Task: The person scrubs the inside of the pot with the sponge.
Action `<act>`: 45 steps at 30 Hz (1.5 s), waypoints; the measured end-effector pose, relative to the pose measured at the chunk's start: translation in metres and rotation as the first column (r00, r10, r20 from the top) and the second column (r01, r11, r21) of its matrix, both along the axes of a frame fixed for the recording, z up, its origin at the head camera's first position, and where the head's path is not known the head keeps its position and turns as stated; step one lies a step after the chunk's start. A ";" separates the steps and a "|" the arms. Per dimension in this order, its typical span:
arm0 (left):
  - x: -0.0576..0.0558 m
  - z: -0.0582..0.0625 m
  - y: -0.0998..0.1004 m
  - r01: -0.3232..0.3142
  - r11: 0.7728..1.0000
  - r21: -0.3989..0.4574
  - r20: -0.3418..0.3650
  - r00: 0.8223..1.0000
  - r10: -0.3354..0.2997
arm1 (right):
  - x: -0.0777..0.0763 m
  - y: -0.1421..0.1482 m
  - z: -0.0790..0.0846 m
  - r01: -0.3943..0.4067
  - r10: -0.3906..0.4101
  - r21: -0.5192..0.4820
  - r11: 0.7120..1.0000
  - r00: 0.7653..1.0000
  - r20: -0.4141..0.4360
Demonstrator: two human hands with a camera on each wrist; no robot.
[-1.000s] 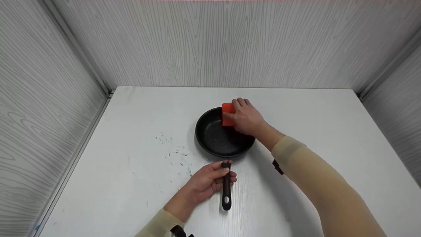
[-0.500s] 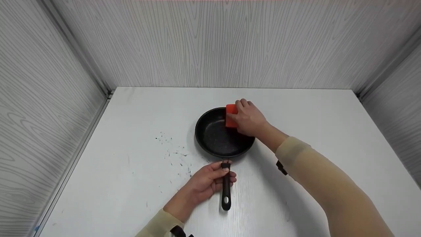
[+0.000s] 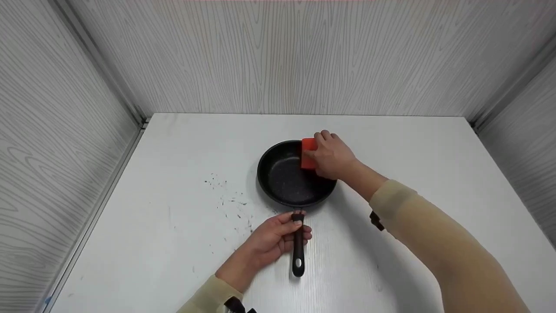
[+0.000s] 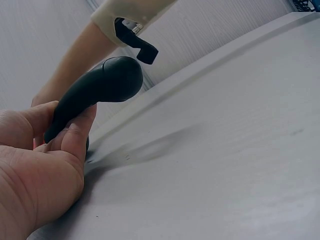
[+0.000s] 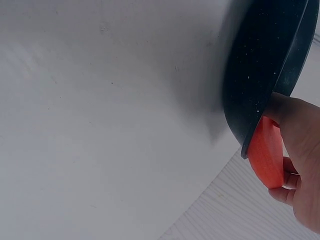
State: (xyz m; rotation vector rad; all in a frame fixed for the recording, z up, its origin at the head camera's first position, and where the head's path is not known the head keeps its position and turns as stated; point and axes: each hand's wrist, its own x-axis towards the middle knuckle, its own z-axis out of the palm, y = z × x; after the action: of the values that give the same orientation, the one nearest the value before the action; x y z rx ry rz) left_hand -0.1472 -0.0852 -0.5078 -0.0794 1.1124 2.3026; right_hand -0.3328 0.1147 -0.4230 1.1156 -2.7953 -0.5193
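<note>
Red block [image 3: 308,155] in grip of right hand [image 3: 334,157]

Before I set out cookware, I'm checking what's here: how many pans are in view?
1. The black pan is near the middle of the head view, its handle in the left hand; the right hand holds a red block at its far rim.

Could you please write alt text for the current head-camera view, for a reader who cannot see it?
A person's left hand grips the handle of a black frying pan while the right hand holds a red pad at the pan's far rim. Dark specks dot the white table to the left of the pan.
</note>
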 end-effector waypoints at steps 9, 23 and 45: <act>-0.001 -0.001 0.000 0.004 1.000 0.003 -0.003 1.000 -0.004 | 0.003 0.004 0.005 0.024 -0.022 -0.021 1.000 0.998 0.058; 0.001 -0.001 0.000 0.001 1.000 0.007 -0.001 1.000 -0.001 | 0.009 0.009 0.011 0.013 -0.012 -0.018 1.000 0.996 0.091; 0.000 -0.002 -0.001 0.009 1.000 0.006 0.001 1.000 -0.009 | 0.016 0.012 0.014 0.047 -0.048 0.011 0.999 0.990 0.135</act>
State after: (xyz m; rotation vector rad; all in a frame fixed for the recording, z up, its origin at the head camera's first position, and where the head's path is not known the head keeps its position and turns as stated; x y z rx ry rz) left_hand -0.1473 -0.0857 -0.5099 -0.0731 1.1035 2.2977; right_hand -0.3165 0.1268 -0.4090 1.1282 -2.9444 -0.4759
